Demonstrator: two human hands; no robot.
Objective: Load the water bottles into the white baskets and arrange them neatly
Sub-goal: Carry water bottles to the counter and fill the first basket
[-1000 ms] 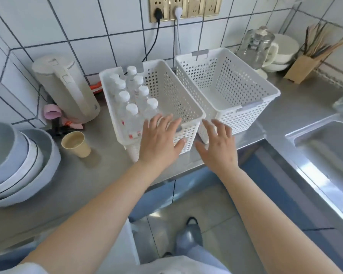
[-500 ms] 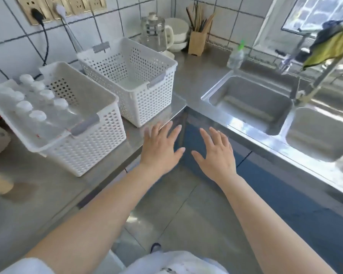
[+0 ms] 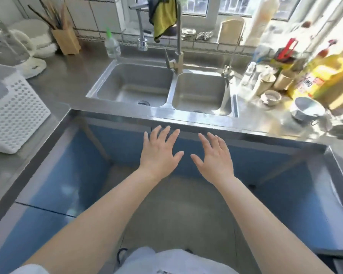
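Head view: left hand (image 3: 160, 153) and right hand (image 3: 214, 155) side by side in the air before the counter (image 3: 67, 76) edge, palms down, fingers spread and straight, holding nothing. White basket (image 3: 14, 113) on the counter at far left, partly cut off by the frame edge, well apart from both hands. No water bottles in sight. Double sink (image 3: 162, 89) straight ahead, yellow cloth (image 3: 163, 14) draped over the tap.

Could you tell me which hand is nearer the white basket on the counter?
Left. The left hand lies closer to the white basket; the right hand is farther beyond it.
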